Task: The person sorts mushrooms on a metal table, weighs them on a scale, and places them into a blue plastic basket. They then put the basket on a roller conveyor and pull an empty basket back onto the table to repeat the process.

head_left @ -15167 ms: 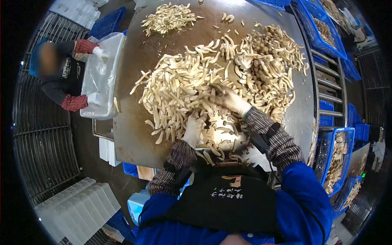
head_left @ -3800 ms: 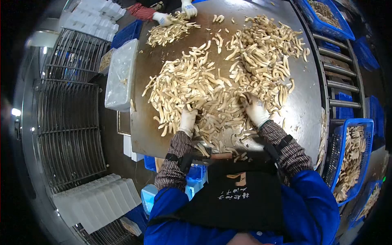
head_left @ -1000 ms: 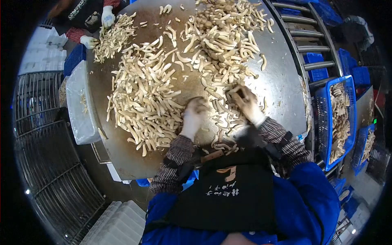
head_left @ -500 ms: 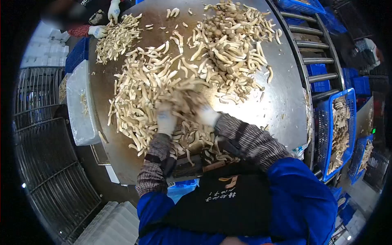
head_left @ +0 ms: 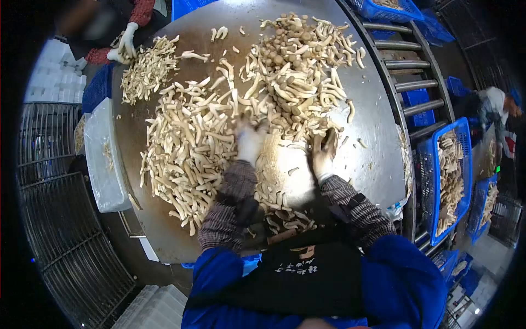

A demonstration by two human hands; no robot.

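Note:
My left hand (head_left: 250,143), in a whitish glove, reaches to the right edge of a heap of pale mushrooms (head_left: 186,145); its fingers are smeared by motion. To its right, my right hand (head_left: 324,156) has dark-stained glove fingers stretched out and apart. Their tips are at the lower edge of a second mushroom heap (head_left: 298,82), which has many brown caps. I see nothing held in the right hand. Both heaps lie on a metal table (head_left: 370,164). More loose mushrooms (head_left: 287,219) lie near my apron, between my forearms.
Another person's gloved hands (head_left: 127,44) are at a smaller mushroom pile (head_left: 148,71). A translucent bin (head_left: 104,189) stands left of the table. Along the right runs a roller conveyor (head_left: 408,64), beside a blue crate (head_left: 464,183) of mushrooms. Metal racks (head_left: 82,230) stand at left.
Both hands have moved up and apart from the blurred clump of mushrooms between them. My right hand has shifted right to the capped heap. The other person's hands have shifted slightly.

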